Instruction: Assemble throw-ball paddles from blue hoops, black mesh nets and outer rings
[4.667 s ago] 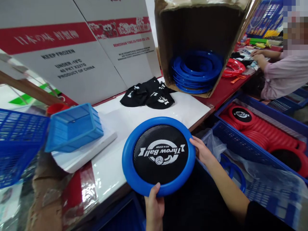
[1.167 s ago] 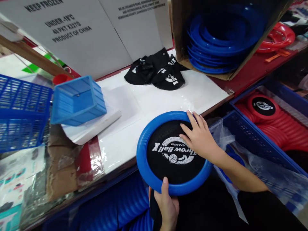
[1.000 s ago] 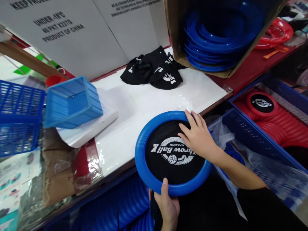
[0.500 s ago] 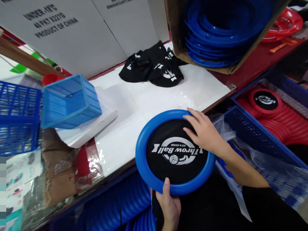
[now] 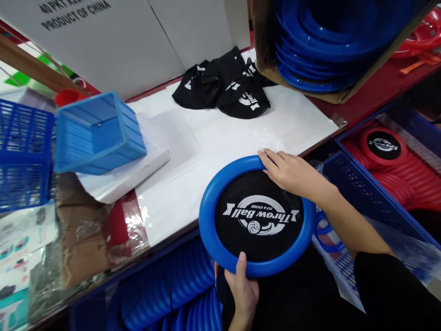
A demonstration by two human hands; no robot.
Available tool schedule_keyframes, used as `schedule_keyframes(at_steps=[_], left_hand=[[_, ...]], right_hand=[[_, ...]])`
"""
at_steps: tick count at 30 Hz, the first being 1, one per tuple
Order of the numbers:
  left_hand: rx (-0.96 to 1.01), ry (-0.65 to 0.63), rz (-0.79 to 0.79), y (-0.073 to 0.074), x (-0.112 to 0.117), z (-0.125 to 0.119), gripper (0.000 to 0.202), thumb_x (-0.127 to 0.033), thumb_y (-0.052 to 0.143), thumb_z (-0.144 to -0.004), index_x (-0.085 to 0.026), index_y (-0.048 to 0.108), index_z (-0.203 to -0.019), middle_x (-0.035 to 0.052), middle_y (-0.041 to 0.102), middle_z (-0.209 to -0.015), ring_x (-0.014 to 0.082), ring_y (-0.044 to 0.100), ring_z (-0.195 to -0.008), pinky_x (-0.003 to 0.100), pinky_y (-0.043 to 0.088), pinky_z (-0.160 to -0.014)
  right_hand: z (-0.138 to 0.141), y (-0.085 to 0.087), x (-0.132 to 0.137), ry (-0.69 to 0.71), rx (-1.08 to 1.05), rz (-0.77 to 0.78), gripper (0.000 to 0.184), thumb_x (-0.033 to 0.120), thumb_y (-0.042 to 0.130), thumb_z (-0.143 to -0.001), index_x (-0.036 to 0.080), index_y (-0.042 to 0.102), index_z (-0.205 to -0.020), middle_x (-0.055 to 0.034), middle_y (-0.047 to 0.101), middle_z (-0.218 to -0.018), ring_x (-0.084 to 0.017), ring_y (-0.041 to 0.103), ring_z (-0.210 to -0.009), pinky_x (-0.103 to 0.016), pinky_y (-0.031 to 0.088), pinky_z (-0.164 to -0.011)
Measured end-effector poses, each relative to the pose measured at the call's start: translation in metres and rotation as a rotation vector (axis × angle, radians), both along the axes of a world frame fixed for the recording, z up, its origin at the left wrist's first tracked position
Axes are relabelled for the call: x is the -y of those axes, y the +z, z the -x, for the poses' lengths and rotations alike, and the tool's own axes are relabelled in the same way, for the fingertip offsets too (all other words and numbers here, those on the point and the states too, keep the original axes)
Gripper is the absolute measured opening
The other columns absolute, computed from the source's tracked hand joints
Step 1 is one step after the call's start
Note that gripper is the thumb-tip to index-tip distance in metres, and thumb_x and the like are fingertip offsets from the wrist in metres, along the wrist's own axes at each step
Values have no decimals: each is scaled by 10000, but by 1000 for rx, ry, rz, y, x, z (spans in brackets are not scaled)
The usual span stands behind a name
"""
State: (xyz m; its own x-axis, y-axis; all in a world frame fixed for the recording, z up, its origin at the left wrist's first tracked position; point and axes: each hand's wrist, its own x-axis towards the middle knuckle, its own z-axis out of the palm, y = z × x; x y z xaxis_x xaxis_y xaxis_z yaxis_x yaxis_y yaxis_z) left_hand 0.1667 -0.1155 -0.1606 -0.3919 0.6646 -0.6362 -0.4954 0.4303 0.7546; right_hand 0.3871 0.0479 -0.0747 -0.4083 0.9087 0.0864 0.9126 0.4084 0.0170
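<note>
A round throw-ball disc with a blue ring rim and a black mesh centre is held tilted at the table's front edge. White "Throw Ball" lettering on the mesh reads upside down from here. My left hand grips the near rim, thumb on top and the other fingers underneath. Across the far right part of the rim lies my right hand, its fingers stretched out and close together; its thumb is hidden. On the white tabletop behind the disc rests a pile of black printed mesh covers.
At the back right, a cardboard box holds stacked blue rings. A blue crate with red rings is to the right. Left are a light-blue bin and a blue basket. More blue rings lie below the table.
My right hand has shifted slightly up and left on the rim, and its fingers have come closer together. My left hand keeps its grip. The view has moved slightly.
</note>
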Motion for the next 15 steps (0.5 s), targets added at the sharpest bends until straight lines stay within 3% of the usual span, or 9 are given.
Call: schedule_keyframes(at_steps=[4, 9, 12, 15], left_hand=[[-7, 14, 16, 0, 0, 0, 688, -395, 868, -722, -173, 616, -1322, 137, 754, -1219, 312, 709, -1211, 501, 505, -1148], [-3, 10, 18, 4, -7, 4, 599, -405, 845, -740, -173, 650, -1257, 129, 754, -1203, 308, 715, -1194, 500, 508, -1142], [-48, 26, 7, 2, -19, 11, 567, -440, 840, -743, -177, 673, -1217, 122, 760, -1161, 304, 724, -1161, 500, 521, -1122], [-108, 34, -5, -8, -32, 26, 549, -514, 823, -742, -167, 697, -1149, 114, 767, -1055, 295, 735, -1098, 470, 567, -1047]], right_hand=[[2, 3, 1, 7, 72, 3, 528, 149, 307, -1069, 39, 406, -1576, -260, 583, -1485, -343, 687, -1112, -478, 588, -896], [4, 0, -3, -51, 48, -7, 512, 283, 295, -1113, 98, 439, -1569, -207, 696, -1276, -311, 688, -1045, -404, 601, -798], [-2, -4, -4, -126, -93, 51, 532, 365, 338, -1113, 144, 422, -1590, -192, 691, -1268, -315, 696, -1069, -409, 612, -826], [-16, -5, -4, -137, -395, 144, 527, 428, 346, -1110, 238, 423, -1596, -148, 672, -1373, -312, 686, -1195, -482, 601, -990]])
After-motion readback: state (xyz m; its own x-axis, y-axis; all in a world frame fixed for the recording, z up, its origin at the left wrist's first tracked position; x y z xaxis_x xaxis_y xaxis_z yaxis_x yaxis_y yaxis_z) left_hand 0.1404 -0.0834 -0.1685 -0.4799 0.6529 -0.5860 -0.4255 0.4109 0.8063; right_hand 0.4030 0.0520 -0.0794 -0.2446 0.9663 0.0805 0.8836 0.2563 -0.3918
